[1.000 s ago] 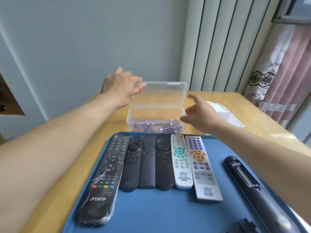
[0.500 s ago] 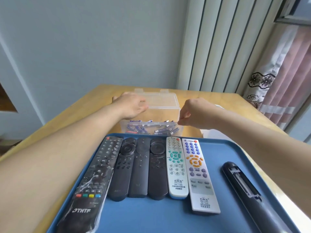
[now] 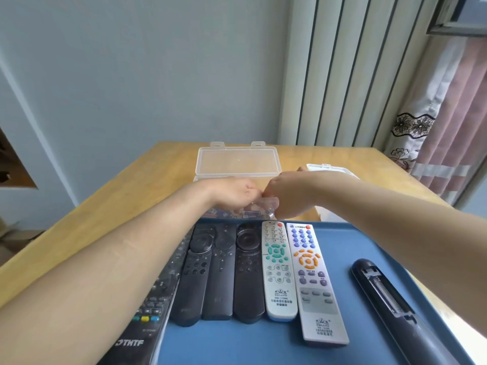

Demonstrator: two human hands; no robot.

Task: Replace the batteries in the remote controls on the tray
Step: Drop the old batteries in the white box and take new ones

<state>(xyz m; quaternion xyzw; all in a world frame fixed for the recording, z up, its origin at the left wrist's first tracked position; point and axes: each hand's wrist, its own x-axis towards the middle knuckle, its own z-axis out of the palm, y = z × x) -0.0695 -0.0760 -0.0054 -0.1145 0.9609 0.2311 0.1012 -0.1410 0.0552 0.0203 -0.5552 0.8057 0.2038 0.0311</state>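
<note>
Lettering THTF marks the black remote (image 3: 137, 335), lower left on the blue tray (image 3: 224, 346). Past its far edge, mid-frame, left hand (image 3: 232, 192) and right hand (image 3: 287, 191) curl fingers over the battery box (image 3: 237, 164); whether they hold anything, I cannot tell.

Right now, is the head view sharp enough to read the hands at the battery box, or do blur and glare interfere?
Head view: even daylight; the left hand and right hand over the battery box are blurred, so what the fingers hold is unreadable. Head view: glare streaks the blue tray at its right edge; wide-angle bending at the borders; THTF remote logo is legible.
</note>
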